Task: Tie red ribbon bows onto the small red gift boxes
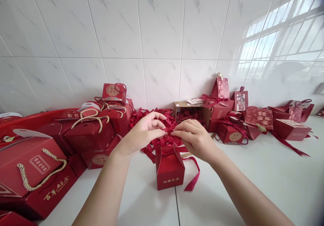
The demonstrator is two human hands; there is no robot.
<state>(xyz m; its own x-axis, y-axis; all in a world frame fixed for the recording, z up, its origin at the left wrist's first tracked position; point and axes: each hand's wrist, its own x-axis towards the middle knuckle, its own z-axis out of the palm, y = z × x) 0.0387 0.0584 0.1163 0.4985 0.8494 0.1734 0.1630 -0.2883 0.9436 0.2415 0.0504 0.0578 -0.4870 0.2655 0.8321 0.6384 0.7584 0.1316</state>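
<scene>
Box: a small red gift box (pixel 169 168) stands upright on the white worktop (pixel 265 178), near its front edge and about midway along; gold characters run across the box's front, low down, and its top flaps curve up to a peak.
Ribbon: a dark red ribbon (pixel 193 175) trails down the box's right side and curls onto the worktop.
Left hand: my left hand (pixel 143 133) pinches ribbon just above the box top, its other fingers spread.
Right hand: my right hand (pixel 196 139) grips the same ribbon, fingertips meeting the left's.
Behind: a heap of loose ribbons (pixel 152 118) lies by the tiled wall (pixel 157 26).
Left edge: larger red boxes with rope handles (pixel 88 131) are piled up.
</scene>
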